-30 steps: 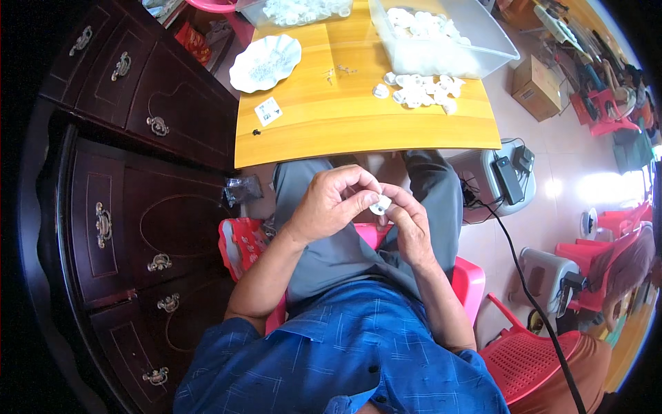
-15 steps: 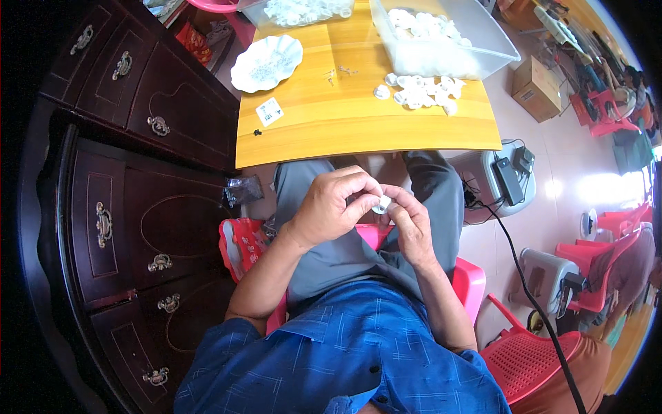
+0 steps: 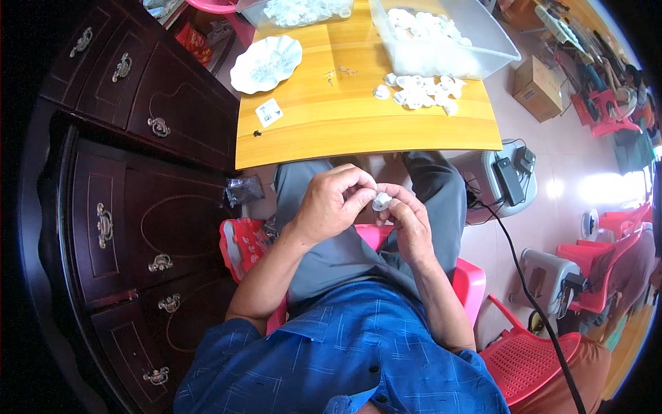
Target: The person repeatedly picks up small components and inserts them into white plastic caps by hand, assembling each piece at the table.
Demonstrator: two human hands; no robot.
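White plastic piece [image 3: 380,201] pinched between curled left hand [image 3: 334,207] and right hand [image 3: 408,222].

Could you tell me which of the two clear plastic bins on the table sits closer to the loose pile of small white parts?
The larger clear bin at the table's far right; the loose pile lies right against its near wall. The smaller bin stands farther left, apart from it.

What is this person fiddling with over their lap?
A seated person holds a small white part between both hands, left hand and right hand, above the lap and just short of the wooden table. On the table lie a loose pile of similar white pieces, a clear bin with more of them, and a white scalloped dish. What the fingers do to the part is too small to tell.
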